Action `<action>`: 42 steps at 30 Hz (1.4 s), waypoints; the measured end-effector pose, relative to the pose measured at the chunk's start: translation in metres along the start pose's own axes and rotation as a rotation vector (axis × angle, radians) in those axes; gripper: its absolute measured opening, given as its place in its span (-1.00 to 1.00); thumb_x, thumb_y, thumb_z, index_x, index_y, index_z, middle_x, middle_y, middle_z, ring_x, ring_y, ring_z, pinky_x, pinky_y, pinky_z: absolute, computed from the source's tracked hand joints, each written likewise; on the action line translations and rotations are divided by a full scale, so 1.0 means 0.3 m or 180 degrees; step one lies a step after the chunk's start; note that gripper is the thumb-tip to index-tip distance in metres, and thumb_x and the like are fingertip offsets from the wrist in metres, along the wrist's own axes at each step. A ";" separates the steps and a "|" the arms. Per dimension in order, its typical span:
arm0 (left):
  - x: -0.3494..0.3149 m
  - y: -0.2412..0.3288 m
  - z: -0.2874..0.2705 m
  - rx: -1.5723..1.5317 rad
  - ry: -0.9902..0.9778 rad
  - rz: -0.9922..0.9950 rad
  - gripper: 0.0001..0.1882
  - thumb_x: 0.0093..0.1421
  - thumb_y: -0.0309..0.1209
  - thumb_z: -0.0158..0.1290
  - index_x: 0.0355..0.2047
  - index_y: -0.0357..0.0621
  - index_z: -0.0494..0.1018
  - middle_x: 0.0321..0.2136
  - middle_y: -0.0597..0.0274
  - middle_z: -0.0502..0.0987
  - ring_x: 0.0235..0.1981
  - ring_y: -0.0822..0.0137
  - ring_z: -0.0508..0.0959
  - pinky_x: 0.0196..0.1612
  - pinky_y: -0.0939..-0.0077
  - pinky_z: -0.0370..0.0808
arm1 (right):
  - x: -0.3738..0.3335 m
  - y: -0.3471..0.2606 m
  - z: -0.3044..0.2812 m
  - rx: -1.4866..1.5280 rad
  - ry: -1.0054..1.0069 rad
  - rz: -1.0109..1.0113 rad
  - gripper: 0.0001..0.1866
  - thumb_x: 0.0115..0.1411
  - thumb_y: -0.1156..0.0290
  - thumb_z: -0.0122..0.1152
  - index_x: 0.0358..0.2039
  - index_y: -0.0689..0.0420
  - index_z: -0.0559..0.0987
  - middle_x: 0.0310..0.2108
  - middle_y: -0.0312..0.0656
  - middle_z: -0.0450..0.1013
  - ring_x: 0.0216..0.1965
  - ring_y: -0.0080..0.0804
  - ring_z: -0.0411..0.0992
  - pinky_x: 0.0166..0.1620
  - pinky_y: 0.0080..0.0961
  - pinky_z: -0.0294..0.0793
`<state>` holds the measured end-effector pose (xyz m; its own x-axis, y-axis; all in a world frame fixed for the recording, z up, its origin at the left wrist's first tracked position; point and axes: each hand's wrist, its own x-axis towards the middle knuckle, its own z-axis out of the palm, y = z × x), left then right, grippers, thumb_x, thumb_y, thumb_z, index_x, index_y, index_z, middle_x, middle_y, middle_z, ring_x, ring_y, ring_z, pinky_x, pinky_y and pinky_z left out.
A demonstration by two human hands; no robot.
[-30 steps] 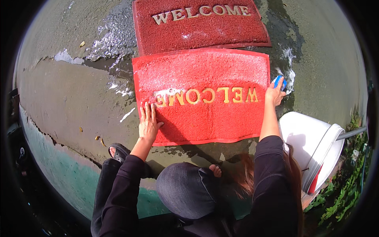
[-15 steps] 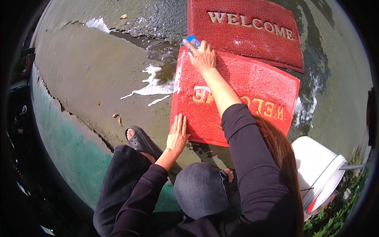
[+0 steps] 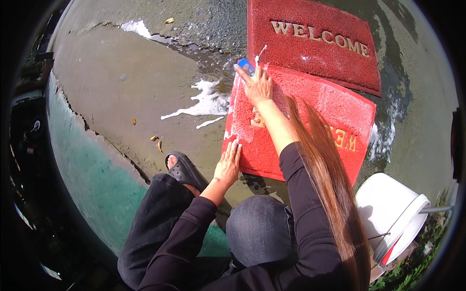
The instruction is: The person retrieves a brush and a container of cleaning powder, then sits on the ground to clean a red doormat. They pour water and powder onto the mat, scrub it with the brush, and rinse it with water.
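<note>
The nearer red doormat [image 3: 272,150] lies flat on the wet concrete, its raised yellow letters upside down to me. White suds streak its left and far edges. At its far left corner my right hand [image 3: 259,87] presses down on a small blue scrubber [image 3: 246,67]; fingers cover much of the tool, and its underside is hidden. My left hand [image 3: 228,162] rests flat on the mat's near left corner, fingers stretched out and holding nothing. Long brown hair [image 3: 327,179] hangs along my right arm and covers part of the lettering.
A second red doormat [image 3: 320,65] with pale letters adjoins the far edge. Foam [image 3: 209,99] spreads on the concrete at left, and more suds [image 3: 383,138] lie at right. A white bucket [image 3: 386,201] stands at near right. A black clog [image 3: 187,169] is near my left hand.
My right hand has drawn the scrubber slightly nearer along the mat's corner, and a thin fleck of foam shows beside it. Hair has swung over the lettering. The whole view has shifted a little.
</note>
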<state>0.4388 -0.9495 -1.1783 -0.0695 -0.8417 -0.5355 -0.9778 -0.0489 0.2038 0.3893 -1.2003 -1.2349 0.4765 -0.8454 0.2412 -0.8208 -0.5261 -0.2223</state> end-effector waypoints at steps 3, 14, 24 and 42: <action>0.010 0.023 -0.029 0.0000 -0.0135 0.0082 -0.25 0.00 -0.50 -0.10 0.22 -0.24 -0.10 0.25 -0.01 -0.13 0.26 0.08 -0.06 0.22 0.22 0.04 | -0.206 0.233 -0.049 -0.0197 -0.0122 -0.0104 -0.37 0.07 0.17 0.13 0.13 -0.60 0.14 -0.35 -0.08 0.19 -0.34 -0.18 0.32 -0.33 -0.25 0.38; -0.010 -0.005 0.014 0.0097 -0.0003 0.0095 -0.24 -0.08 -0.48 -0.08 0.19 -0.25 -0.01 0.22 -0.09 -0.04 0.24 0.06 0.03 0.20 0.24 0.09 | -0.473 0.483 -0.264 -0.0053 0.0138 0.2842 -0.36 0.12 0.09 0.05 0.19 -0.49 0.04 -0.33 -0.04 0.16 -0.35 -0.11 0.30 -0.31 -0.20 0.38; 0.005 0.016 -0.032 0.0575 -0.0275 0.0060 -0.27 -0.07 -0.51 -0.09 0.17 -0.31 0.00 0.20 -0.11 -0.01 0.22 0.04 0.07 0.17 0.24 0.13 | -0.725 0.861 -0.428 -0.0562 -0.0335 0.1496 -0.35 0.05 0.19 0.12 0.13 -0.59 0.12 -0.31 -0.06 0.19 -0.30 -0.11 0.30 -0.28 -0.22 0.37; 0.070 0.117 -0.059 0.0425 -0.0483 0.0091 -0.24 -0.13 -0.55 -0.04 0.17 -0.20 0.05 0.21 -0.05 0.01 0.15 0.03 0.19 0.10 0.34 0.27 | -0.888 1.013 -0.608 -0.0427 0.0311 0.1887 -0.49 0.08 0.15 0.11 0.08 -0.38 0.30 -0.36 -0.08 0.23 -0.38 -0.06 0.35 -0.34 -0.22 0.41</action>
<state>0.4067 -0.9784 -1.1680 -0.1168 -0.7505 -0.6505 -0.9918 0.0541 0.1157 -0.0444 -1.1182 -1.1944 -0.0991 -0.9749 0.1996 -0.9727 0.0526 -0.2259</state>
